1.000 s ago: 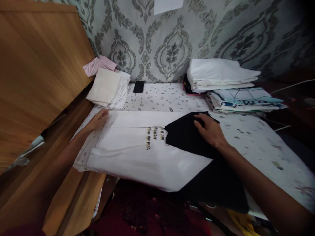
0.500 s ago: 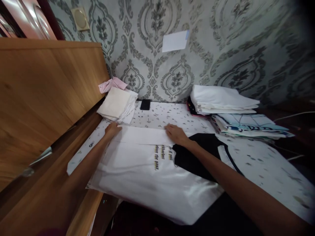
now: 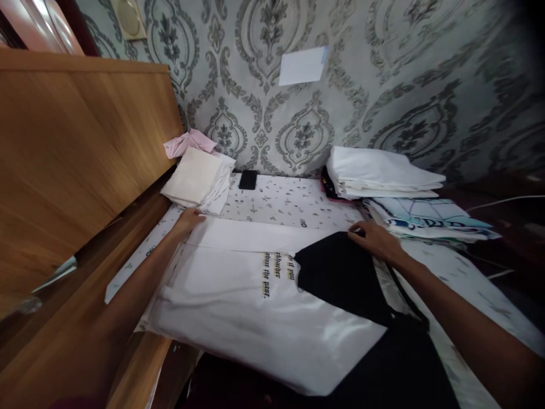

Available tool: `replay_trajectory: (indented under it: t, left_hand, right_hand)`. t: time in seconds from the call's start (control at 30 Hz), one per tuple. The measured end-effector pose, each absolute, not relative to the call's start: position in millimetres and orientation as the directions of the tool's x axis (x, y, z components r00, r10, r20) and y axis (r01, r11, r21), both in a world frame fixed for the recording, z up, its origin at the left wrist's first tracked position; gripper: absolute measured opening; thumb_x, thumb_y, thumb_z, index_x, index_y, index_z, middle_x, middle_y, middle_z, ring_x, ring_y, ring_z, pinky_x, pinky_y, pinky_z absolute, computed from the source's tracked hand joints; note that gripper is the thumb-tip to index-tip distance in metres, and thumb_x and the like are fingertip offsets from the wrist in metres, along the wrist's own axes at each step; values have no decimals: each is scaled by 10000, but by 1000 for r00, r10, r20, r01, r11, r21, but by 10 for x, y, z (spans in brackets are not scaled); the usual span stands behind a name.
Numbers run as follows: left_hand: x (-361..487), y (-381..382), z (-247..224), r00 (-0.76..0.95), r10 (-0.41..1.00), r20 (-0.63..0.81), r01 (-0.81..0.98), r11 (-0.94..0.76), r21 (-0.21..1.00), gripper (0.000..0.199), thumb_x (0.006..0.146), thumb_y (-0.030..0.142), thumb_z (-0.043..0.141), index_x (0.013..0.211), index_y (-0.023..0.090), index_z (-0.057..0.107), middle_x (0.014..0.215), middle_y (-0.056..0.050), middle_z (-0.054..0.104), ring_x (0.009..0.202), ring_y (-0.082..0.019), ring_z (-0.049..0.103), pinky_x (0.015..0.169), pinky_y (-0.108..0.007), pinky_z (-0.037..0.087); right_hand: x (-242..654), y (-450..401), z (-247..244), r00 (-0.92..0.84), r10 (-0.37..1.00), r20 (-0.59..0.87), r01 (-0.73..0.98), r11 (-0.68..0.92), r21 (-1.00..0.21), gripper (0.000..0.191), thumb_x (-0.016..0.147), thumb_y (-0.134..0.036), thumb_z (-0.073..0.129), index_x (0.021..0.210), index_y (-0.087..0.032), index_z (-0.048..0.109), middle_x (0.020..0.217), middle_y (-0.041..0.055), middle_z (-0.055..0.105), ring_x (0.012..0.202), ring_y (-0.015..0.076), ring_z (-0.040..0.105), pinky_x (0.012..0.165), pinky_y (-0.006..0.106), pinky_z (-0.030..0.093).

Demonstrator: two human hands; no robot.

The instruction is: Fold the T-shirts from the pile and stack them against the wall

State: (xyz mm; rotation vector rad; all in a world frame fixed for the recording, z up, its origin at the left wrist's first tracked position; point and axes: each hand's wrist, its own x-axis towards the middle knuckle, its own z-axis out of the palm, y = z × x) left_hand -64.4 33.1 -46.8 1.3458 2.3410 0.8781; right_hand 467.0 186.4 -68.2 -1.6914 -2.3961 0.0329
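Note:
A white and black T-shirt (image 3: pixel 238 284) with dark lettering lies spread across the printed sheet, its far side folded over in a white strip. My left hand (image 3: pixel 188 221) is closed on the far left corner of that strip. At the far edge of the black shoulder part (image 3: pixel 340 270), my right hand (image 3: pixel 375 240) pinches the cloth between thumb and fingers. The shirt's neckline lies to the right, near my right forearm, which partly covers it.
Folded cream and white cloths (image 3: pixel 193 177) with a pink cloth (image 3: pixel 189 143) lie at the back left, beside a wooden cabinet (image 3: pixel 85 125). A black phone-like object (image 3: pixel 247 180) rests near the wall. Folded white clothes (image 3: pixel 378 170) and printed garments (image 3: pixel 430 216) are stacked at right.
My right hand has moved right along the fold, from the white strip to the black shoulder part, whose edge now lies folded over. My left hand remains at the left corner.

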Motion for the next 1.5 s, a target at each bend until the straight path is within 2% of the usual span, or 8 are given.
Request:
replay_trajectory:
  t: [0.13, 0.43, 0.67, 0.8, 0.9, 1.17, 1.37, 1.5]
  left_hand:
    - [-624, 333, -401, -512, 854, 94, 721, 368, 587, 176, 688, 280, 610, 812, 173, 674, 658, 25, 583, 700, -173, 552, 614, -258, 389]
    - [-528, 341, -414, -489, 859, 153, 806, 377, 455, 149, 783, 259, 579, 895, 210, 664, 854, -27, 656, 849, -208, 568, 748, -297, 412]
    - [-633, -103, -220, -418, 907, 59, 835, 357, 418, 370, 781, 351, 625, 1110, 185, 591, 925, -35, 648, 817, -187, 580, 707, -278, 429]
    - [-717, -762, -37, -264, 939, -221, 849, 335, 410, 288, 778, 492, 566, 830, 211, 604, 741, -19, 609, 665, -182, 540, 595, -277, 393]
    - [-683, -1257, 34, -180, 878, -443, 804, 391, 448, 408, 743, 629, 516, 639, 236, 555, 626, -19, 569, 595, -191, 517, 551, -290, 373]
    - [-383, -1906, -37, -308, 877, -369, 794, 450, 409, 399, 554, 658, 625, 551, 263, 566, 659, -29, 610, 673, -242, 569, 630, -329, 455]
    - [-189, -2098, 93, -340, 795, -502, 475, 606, 638, 424, 551, 638, 693, 782, 288, 750, 890, -68, 743, 851, -323, 652, 754, -424, 552]
    - [-29, -2214, 78, -317, 731, -604, 314, 682, 661, 476, 497, 608, 743, 836, 276, 775, 892, -76, 759, 869, -338, 669, 757, -443, 565]
  right_hand:
    - [4792, 1944, -627, -343, 939, -8, 926, 337, -170, 219, 832, -388, 529, 857, -208, 649, 934, 128, 729, 869, 287, 662, 722, 363, 478]
    - [4741, 1710, -689, -202, 975, 88, 960, 215, -178, 277, 882, -396, 504, 938, -175, 659, 987, 167, 707, 850, 278, 613, 723, 377, 442]
    - [4553, 1178, -572, -197, 937, 288, 943, 261, -204, 575, 908, -441, 473, 1348, -80, 552, 1293, 253, 580, 1244, 362, 510, 1012, 464, 427]
    - [4644, 614, -525, -307, 901, 305, 886, 388, -254, 597, 895, -501, 441, 1358, -141, 550, 1362, 224, 542, 1307, 360, 489, 1083, 492, 422]
    - [4909, 184, -592, -213, 917, 337, 899, 319, -300, 594, 889, -580, 407, 1339, -222, 559, 1301, 208, 587, 1290, 378, 508, 1037, 547, 470]
    - [5295, -1066, -941, 190, 914, 357, 925, -45, -377, 634, 899, -662, 331, 1428, -370, 521, 1227, 210, 625, 1263, 460, 518, 1037, 649, 438]
    - [5018, -1615, -1001, 235, 910, 341, 920, -96, -380, 512, 940, -560, 404, 1359, -317, 572, 1297, 190, 604, 1294, 434, 515, 995, 660, 456]
    - [4860, -1712, -941, 279, 892, 356, 887, -98, -451, 450, 950, -553, 420, 1212, -251, 626, 1312, 219, 591, 1332, 433, 476, 1038, 638, 426]
